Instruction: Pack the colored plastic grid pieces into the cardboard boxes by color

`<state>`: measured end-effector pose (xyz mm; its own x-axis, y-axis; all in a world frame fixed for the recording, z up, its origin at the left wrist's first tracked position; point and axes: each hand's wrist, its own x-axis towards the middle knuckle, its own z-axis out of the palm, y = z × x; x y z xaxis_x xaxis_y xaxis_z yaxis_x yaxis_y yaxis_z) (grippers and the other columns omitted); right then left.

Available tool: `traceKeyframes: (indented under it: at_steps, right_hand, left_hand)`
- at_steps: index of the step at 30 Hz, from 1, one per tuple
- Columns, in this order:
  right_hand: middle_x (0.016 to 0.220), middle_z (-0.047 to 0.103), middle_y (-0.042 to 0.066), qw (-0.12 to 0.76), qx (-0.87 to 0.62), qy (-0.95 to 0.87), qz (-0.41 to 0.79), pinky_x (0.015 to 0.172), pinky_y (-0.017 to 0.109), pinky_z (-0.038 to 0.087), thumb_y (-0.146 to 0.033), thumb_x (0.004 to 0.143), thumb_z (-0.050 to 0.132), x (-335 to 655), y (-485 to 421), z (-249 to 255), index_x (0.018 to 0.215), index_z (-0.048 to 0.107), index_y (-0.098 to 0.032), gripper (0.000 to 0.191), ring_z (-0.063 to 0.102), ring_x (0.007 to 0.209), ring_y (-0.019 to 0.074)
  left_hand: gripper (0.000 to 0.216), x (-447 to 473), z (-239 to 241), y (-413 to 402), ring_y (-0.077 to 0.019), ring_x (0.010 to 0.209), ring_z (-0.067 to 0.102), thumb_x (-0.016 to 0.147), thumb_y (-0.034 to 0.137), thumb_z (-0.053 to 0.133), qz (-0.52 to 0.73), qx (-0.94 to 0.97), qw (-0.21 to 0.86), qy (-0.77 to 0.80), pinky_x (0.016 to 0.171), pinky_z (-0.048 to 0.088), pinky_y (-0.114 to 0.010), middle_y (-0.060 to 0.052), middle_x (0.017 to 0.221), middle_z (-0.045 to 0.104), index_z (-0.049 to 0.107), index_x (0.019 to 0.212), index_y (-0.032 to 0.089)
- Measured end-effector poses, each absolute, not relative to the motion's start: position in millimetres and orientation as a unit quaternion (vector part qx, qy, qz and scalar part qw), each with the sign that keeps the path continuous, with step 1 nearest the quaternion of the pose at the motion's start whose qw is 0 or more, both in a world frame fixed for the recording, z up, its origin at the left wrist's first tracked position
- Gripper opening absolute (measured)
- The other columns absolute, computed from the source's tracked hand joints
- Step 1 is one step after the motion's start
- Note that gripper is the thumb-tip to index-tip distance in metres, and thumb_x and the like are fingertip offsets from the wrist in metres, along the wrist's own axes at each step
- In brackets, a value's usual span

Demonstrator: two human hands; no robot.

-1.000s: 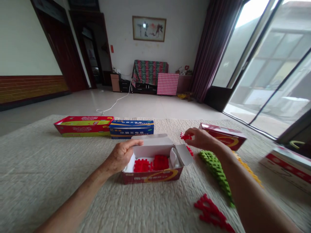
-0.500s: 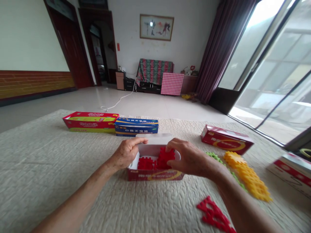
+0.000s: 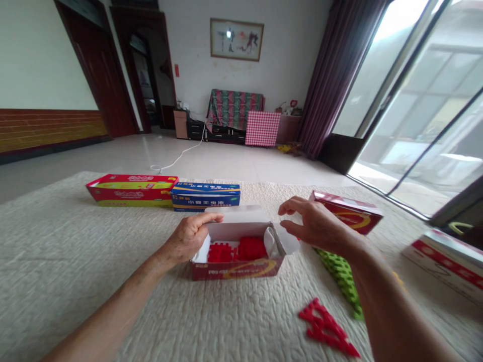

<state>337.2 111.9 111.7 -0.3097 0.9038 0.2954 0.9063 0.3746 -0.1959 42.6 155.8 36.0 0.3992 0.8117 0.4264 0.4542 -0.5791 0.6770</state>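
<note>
An open dark-red cardboard box [image 3: 237, 270] sits in front of me with its lid flap raised at the back. Inside lie red interlocking plastic pieces: a flat group [image 3: 221, 253] on the left and a stack [image 3: 252, 249] on the right. My left hand [image 3: 187, 237] grips the box's left end, thumb side up along the rim. Just past the right end flap [image 3: 286, 239], my right hand [image 3: 311, 221] hovers with fingers apart and nothing in them. More red pieces [image 3: 328, 329] lie on the quilted mat [image 3: 245, 317], and green ones [image 3: 339, 274] run beside my right forearm.
Behind the box stand a red-and-yellow carton [image 3: 132, 193] and a blue carton [image 3: 206, 197]. Another dark-red box [image 3: 352, 218] is behind my right hand, and a white-and-red box [image 3: 445, 264] is at far right. Yellow pieces [image 3: 399, 281] are mostly hidden by my right forearm.
My right hand has let go of the red pieces and moved right, out of the box; they now lie inside. My left hand stays on the box. The view has shifted slightly.
</note>
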Motion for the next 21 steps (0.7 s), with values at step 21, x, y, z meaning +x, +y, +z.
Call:
traceKeyframes:
  at_steps: [21]
  right_hand:
    - [0.078, 0.070, 0.006, 0.037, -0.603, -0.792, 0.093, 0.059, 0.029, 0.042, -0.019, 0.071, 0.061, 381, 148, 42, 0.073, 0.061, -0.023, 0.005, 0.064, 0.071, 0.0188]
  left_hand:
    - [0.041, 43, 41, 152, -0.0180, 0.095, 0.067, 0.077, 0.015, 0.042, 0.369, 0.792, 0.236, 0.426, 0.096, 0.048, -0.033, -0.002, 0.106, 0.072, 0.070, 0.106, 0.019]
